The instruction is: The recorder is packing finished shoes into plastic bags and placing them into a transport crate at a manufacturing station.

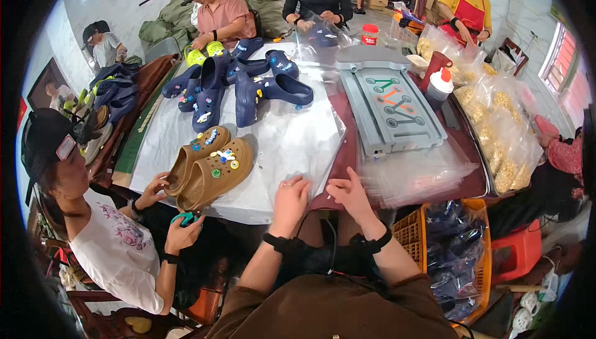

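Observation:
My left hand (290, 199) rests over the front edge of the white plastic sheet (285, 140), fingers loosely bent and holding nothing I can see. Beside it, my right hand (349, 195) hovers at the dark red table edge with its fingers apart and nothing in them. To its right lies a stack of clear plastic bags (416, 177). A pair of brown foam clogs (220, 171) with colourful charms sits left of my hands, where a co-worker's hand touches one clog. Several navy clogs (248, 100) with charms lie farther back on the sheet.
Behind the bags stands a grey plastic panel (388, 106), with a glue-like bottle (439, 87) beside it. Bags of small yellowish pieces (496, 128) fill the right side. An orange crate (483, 264) of bagged navy items stands by my right arm. The left co-worker holds green-handled snips (186, 218).

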`<state>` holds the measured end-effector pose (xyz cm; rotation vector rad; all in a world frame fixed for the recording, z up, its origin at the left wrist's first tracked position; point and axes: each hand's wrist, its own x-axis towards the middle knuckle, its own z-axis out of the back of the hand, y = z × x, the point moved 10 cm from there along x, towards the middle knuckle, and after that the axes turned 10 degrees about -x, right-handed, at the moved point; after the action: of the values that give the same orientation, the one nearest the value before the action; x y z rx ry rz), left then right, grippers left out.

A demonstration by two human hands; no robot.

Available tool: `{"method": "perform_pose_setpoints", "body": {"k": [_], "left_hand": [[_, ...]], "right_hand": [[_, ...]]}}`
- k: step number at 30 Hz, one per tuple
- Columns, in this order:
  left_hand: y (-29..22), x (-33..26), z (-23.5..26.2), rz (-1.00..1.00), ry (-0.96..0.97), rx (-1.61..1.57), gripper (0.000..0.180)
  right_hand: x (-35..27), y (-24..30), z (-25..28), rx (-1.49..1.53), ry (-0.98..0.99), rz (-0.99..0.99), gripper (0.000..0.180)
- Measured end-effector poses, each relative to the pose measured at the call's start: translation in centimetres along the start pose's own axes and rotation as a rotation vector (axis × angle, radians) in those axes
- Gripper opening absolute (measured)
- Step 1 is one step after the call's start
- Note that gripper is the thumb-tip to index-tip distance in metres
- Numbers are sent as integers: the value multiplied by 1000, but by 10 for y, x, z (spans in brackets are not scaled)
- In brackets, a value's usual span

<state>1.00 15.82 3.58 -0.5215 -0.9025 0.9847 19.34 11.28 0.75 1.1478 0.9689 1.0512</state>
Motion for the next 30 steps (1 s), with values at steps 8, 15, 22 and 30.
{"method": "perform_pose_setpoints", "body": {"k": [8,15,22,30], "left_hand": [[-33,-9,-13,-285,-46,144,13],[10,1,8,52,-161,32,12],[1,6,24,105,-184,-3,18],[-32,0,5,-136,-24,41,31]], "right_hand": [[9,11,-29,-400,41,284,74],[-1,8,43,-626,-440,264,22],[-28,47,31,-941,-454,379,48],[-73,108,-17,-851,-299,1091,35]]}}
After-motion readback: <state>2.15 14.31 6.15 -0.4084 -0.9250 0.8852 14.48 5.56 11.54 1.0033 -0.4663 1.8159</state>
